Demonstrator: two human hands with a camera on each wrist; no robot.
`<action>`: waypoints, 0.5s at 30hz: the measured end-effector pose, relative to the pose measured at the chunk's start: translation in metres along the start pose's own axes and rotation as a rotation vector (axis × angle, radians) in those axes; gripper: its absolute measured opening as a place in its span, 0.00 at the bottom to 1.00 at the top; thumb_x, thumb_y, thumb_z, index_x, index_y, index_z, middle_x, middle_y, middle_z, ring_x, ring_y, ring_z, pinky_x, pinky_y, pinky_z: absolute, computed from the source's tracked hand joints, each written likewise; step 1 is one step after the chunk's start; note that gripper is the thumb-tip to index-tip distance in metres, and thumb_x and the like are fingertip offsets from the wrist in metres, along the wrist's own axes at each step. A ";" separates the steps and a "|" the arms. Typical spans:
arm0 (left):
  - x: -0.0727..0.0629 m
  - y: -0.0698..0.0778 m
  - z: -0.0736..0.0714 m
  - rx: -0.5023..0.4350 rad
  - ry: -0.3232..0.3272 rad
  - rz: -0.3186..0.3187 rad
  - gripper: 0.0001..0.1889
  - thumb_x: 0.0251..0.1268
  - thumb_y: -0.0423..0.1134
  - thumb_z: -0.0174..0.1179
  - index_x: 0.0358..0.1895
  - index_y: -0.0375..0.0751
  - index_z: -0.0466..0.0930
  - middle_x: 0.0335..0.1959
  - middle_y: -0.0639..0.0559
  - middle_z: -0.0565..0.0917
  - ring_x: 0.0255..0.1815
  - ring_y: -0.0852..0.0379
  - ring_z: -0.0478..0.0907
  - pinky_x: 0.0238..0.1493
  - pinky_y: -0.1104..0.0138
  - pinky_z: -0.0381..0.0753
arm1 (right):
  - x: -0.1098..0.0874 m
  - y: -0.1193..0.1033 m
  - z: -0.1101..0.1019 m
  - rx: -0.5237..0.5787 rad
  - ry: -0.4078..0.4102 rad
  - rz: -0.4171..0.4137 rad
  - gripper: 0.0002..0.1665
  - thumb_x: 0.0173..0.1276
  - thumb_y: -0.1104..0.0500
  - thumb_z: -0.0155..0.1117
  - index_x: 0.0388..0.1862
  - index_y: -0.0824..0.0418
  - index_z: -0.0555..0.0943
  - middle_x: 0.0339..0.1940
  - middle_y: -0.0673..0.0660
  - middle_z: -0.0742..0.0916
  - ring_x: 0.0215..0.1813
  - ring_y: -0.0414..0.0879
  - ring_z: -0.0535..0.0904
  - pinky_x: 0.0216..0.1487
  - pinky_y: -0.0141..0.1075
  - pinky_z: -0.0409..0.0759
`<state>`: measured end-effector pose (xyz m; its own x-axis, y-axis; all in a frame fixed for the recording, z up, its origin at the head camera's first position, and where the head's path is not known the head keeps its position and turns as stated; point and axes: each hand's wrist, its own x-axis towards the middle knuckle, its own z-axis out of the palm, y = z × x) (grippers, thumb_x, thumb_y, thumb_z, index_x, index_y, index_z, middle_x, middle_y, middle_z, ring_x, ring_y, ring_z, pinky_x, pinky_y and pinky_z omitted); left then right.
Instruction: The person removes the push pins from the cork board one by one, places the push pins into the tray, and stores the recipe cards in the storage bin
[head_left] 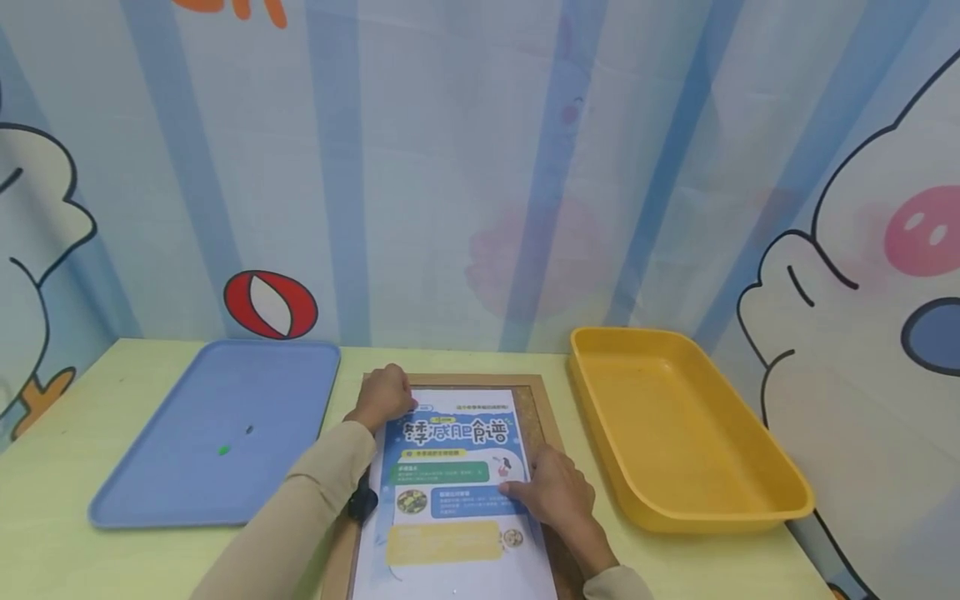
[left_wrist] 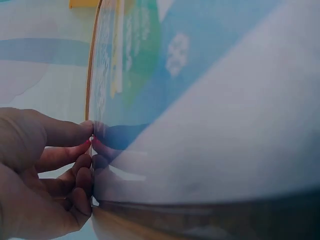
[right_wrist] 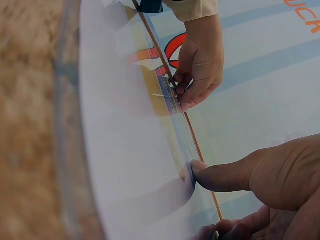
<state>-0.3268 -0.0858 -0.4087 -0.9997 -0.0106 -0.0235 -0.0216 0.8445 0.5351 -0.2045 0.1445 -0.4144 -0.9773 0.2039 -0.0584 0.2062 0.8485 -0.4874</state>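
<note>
A printed poster (head_left: 450,467) with blue, green and yellow panels lies on a wood-framed cork board (head_left: 531,421). At its upper left corner, my left hand (head_left: 384,396) has its fingers curled together. In the left wrist view, a small red pin (left_wrist: 89,143) shows between thumb and fingertips, against the glossy sheet; the fingers hide most of it. My right hand (head_left: 558,492) rests on the right side of the board, thumb stretched over the poster's edge. The right wrist view shows that thumb (right_wrist: 225,175) touching the sheet, the other fingers partly out of frame.
To the left lies a blue tray (head_left: 187,492) with a tiny green piece (head_left: 223,450) and a tiny dark piece (head_left: 249,429). A deep yellow tray (head_left: 660,417) stands at the right. Behind the table (head_left: 45,533) hangs a striped cartoon curtain (head_left: 435,208).
</note>
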 end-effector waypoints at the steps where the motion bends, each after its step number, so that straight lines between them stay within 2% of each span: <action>1: 0.000 0.001 0.000 0.007 -0.005 0.003 0.10 0.58 0.33 0.70 0.22 0.39 0.79 0.22 0.49 0.81 0.28 0.53 0.75 0.34 0.63 0.72 | 0.000 0.000 0.000 -0.002 0.000 0.001 0.24 0.50 0.50 0.82 0.34 0.60 0.77 0.24 0.54 0.78 0.26 0.47 0.74 0.29 0.39 0.64; 7: 0.004 0.004 0.000 0.017 -0.055 -0.017 0.14 0.60 0.35 0.69 0.20 0.40 0.74 0.18 0.52 0.73 0.23 0.57 0.70 0.27 0.66 0.66 | 0.000 0.001 0.000 -0.005 0.003 0.000 0.24 0.50 0.49 0.82 0.34 0.60 0.77 0.24 0.53 0.78 0.26 0.48 0.74 0.30 0.39 0.64; 11: 0.003 0.006 0.000 0.028 -0.077 -0.009 0.07 0.62 0.34 0.66 0.34 0.32 0.80 0.24 0.48 0.77 0.27 0.54 0.72 0.31 0.64 0.71 | 0.000 0.001 0.000 0.000 0.003 -0.006 0.24 0.50 0.49 0.82 0.34 0.59 0.77 0.24 0.53 0.79 0.26 0.48 0.74 0.30 0.39 0.64; 15: 0.001 0.007 -0.001 0.051 -0.090 0.029 0.13 0.64 0.31 0.62 0.48 0.27 0.79 0.35 0.41 0.81 0.34 0.50 0.75 0.41 0.58 0.78 | 0.000 0.002 0.001 0.002 0.007 -0.015 0.24 0.50 0.49 0.82 0.32 0.59 0.76 0.23 0.53 0.79 0.25 0.47 0.74 0.29 0.38 0.64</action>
<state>-0.3282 -0.0801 -0.4039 -0.9945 0.0603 -0.0856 0.0103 0.8699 0.4931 -0.2041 0.1455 -0.4157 -0.9798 0.1948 -0.0451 0.1916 0.8506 -0.4896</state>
